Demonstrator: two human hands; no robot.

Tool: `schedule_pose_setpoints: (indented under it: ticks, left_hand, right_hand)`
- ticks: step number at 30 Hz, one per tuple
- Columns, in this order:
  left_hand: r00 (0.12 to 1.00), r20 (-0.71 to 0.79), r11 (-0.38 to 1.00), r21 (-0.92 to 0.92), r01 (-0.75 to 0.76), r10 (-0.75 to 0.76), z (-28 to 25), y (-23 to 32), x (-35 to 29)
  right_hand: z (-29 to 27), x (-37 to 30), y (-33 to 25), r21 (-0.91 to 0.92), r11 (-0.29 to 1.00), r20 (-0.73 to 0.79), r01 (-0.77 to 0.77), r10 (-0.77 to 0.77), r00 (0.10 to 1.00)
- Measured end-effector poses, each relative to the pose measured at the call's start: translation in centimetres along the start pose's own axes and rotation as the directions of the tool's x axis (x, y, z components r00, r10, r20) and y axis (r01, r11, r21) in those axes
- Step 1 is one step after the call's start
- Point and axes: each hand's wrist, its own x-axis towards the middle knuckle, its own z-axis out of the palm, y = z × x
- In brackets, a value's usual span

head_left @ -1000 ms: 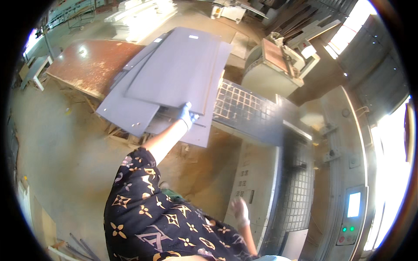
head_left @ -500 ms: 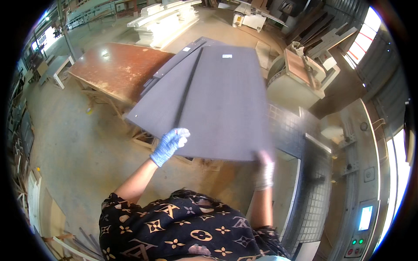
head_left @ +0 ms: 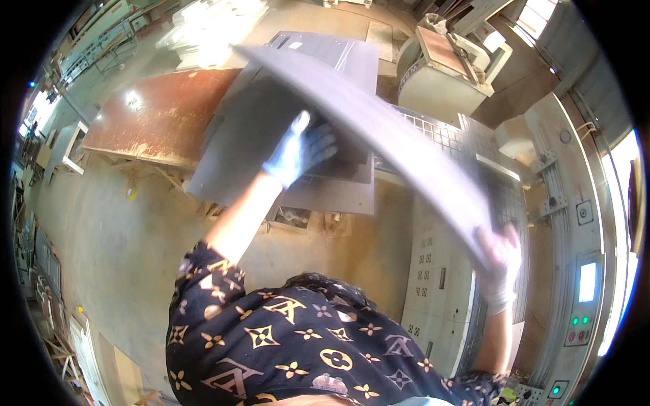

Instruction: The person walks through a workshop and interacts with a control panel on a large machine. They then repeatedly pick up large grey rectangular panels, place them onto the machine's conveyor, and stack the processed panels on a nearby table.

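A long dark grey panel (head_left: 393, 139) is raised and tilted steeply, slanting from the far left down to the near right. My right hand (head_left: 500, 260), in a pale glove, grips its near end; this area is smeared by motion. Beside the panel's raised underside, my left hand (head_left: 301, 150) in a blue glove has its fingers spread, and I cannot tell whether it touches the board. Below lie more dark grey panels (head_left: 223, 166), stacked unevenly, partly hidden by the raised one.
A worn red-brown table (head_left: 159, 125) stands left of the stack. To the right is a machine bed with a grid surface (head_left: 433, 133), its pale cabinet (head_left: 437, 298) and a control panel (head_left: 586, 287). White boards (head_left: 210, 34) and a brown-topped machine (head_left: 443, 51) stand farther back.
The top panel has been lifted off the stack, tipped on its side and swung right. My right hand moved right with it; my left hand moved forward and its fingers spread.
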Motion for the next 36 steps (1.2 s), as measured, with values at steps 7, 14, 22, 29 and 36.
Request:
schedule_pose_setpoints:
  ticks: [7,14,22,29,36]
  left_hand:
    - [0.942,-0.243,0.970,-0.136,0.203,-0.231,-2.1,-10.1,3.7]
    - [0.908,-0.258,0.935,-0.222,0.278,-0.331,1.3,-21.4,7.5]
    - [0.889,-0.243,0.898,-0.316,0.305,-0.388,13.7,-37.8,15.5]
    - [0.259,0.831,0.185,-0.191,0.964,-0.493,13.6,-57.1,19.6]
    - [0.984,0.166,0.145,0.977,-0.155,-0.063,13.6,-46.9,17.5]
  right_hand:
    - [5.4,-10.7,4.6,-0.209,0.976,0.042,-0.058,0.068,0.997]
    - [12.6,-20.6,20.0,-0.293,0.919,0.083,-0.264,0.300,0.950]
    - [15.0,-30.6,40.3,-0.164,0.787,0.016,-0.595,0.605,0.796]
    - [20.2,-34.4,51.2,0.697,-0.507,0.218,-0.507,0.824,-0.523]
    - [26.9,-33.1,41.6,0.145,-0.181,0.024,-0.973,0.984,-0.179]
